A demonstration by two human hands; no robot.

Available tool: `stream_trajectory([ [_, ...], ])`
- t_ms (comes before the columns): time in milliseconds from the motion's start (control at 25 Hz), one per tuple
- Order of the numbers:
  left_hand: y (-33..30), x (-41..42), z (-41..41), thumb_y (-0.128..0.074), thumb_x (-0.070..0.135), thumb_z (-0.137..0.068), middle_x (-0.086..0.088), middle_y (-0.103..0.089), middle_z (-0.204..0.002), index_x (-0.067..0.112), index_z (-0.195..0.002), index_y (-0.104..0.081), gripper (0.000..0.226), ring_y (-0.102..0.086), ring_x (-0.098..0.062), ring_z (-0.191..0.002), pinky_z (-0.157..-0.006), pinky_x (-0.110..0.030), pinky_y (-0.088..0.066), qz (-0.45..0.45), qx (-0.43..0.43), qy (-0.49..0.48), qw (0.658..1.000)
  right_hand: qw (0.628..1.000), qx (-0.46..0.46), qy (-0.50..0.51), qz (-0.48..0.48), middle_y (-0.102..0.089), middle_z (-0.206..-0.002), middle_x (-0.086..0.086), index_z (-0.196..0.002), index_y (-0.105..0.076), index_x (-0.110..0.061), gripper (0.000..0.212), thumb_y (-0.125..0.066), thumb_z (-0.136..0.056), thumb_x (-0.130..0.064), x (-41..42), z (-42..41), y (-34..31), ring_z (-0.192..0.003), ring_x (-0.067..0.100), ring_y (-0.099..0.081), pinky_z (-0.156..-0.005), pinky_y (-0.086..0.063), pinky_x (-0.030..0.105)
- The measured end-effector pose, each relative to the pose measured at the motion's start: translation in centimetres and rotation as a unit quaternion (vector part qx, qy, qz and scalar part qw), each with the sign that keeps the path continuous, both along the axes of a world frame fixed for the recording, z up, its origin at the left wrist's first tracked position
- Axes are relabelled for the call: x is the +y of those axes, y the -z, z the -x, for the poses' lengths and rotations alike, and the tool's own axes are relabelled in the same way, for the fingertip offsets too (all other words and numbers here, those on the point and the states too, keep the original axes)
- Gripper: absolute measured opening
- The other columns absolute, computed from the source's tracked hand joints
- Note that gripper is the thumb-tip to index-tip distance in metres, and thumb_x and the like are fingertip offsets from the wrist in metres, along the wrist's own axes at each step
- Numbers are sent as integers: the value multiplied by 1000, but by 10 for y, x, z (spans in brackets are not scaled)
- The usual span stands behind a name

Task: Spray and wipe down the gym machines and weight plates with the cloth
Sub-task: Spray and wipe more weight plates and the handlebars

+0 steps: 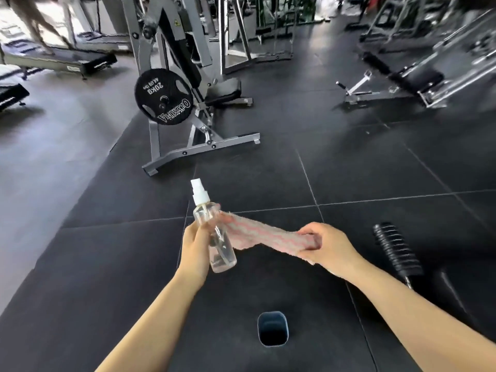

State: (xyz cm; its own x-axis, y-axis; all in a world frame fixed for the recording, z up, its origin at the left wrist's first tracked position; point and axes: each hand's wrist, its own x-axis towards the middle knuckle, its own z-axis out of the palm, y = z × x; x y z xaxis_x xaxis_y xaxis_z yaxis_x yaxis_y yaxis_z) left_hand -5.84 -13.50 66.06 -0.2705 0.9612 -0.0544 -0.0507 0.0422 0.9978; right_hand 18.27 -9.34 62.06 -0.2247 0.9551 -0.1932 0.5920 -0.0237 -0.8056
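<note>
While the left hand [194, 244] grips the spray bottle [214, 232] upright, nozzle toward the weight plate [163, 97] on its machine [188, 76], the right hand [326, 245] pinches the cloth [257, 233] stretched between both, probably readying a wipe.

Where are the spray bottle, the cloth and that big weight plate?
spray bottle [218, 237]: head view, on its clear body.
cloth [264, 234]: head view, on its stretched middle.
weight plate [163, 97]: head view, on its black face.
</note>
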Motion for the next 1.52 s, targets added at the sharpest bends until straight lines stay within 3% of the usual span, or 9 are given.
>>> stream_trajectory([
  [120, -8, 38, 30, -63, 51, -53, 5, -64, -62, 13, -82, -70, 48, -61, -9, -61, -64, -27, -47, -16, 2, 95, 995, 992, -10, 121, -33, -57, -97, -10, -85, -68, -13, 9, -69, -78, -9, 10, 23, 1, -100, 9, -57, -77, -42, 17],
  [240, 4, 66, 43, -51, 35, -73, -9, -65, -75, -6, -91, -62, 46, -63, -21, -73, -70, -33, -51, 15, -3, 133, 991, 983, 3, 184, 0, -54, -88, -15, -76, -67, -5, 11, -68, -82, -14, 10, 33, 6, -108, -2, -46, -90, -36, 20],
  [400, 47, 69, 44, -47, 34, -74, 5, -67, -64, 5, -81, -62, 34, -63, -5, -63, -59, -13, -48, 82, 14, 186, 979, 958, 74, 257, 103, -43, -60, -1, -67, -49, -12, 26, -64, -87, -20, 2, 50, 44, -56, 11, -42, -48, -33, 17],
  [480, 75, 61, 37, -48, 33, -68, 9, -59, -49, 10, -68, -56, 25, -54, 1, -49, -51, -9, -42, 131, 17, 209, 969, 939, 105, 285, 162, -48, -60, 7, -71, -51, -6, 27, -63, -87, -23, 4, 58, 75, -51, 15, -46, -46, -34, 24],
  [760, 245, 38, 4, -56, 18, -91, 6, -53, -62, 10, -74, -56, 18, -50, -6, -60, -53, -7, -40, 272, 13, 205, 940, 872, 111, 342, 332, -59, -85, 12, -96, -60, 3, 29, -62, -90, -25, -9, 66, 247, -75, 21, -57, -58, -53, 28],
  [960, 392, 26, -5, -48, 25, -96, 6, -55, -70, 19, -76, -56, 23, -51, -3, -64, -49, -4, -39, 372, 71, 185, 907, 860, 6, 341, 381, -56, -71, 7, -73, -60, -7, 23, -66, -86, -26, -39, 46, 380, -75, 25, -56, -76, -55, 53],
  [1080, 473, 23, -13, -50, 30, -95, 3, -58, -77, 21, -79, -57, 19, -53, -3, -67, -50, -4, -40, 405, 89, 200, 888, 853, -21, 333, 401, -55, -66, 1, -65, -52, -18, 26, -65, -87, -24, -56, 43, 457, -74, 24, -56, -76, -53, 43],
  [1320, 586, 33, -37, -55, 33, -92, 8, -59, -97, 23, -97, -58, 12, -58, -12, -93, -70, -17, -42, 382, 150, 275, 869, 889, -74, 277, 358, -61, -82, 2, -86, -60, -15, 12, -59, -91, -25, -64, 44, 549, -80, 20, -56, -65, -38, 30],
  [1520, 655, 38, -50, -63, 38, -85, -2, -21, -147, 18, -129, -51, 50, -35, -20, -129, -97, -24, -33, 365, 317, 358, 799, 925, -136, 192, 299, -58, -78, -4, -99, -65, -13, 16, -50, -95, -19, -59, 49, 591, -59, 8, -54, -47, -34, 16],
])
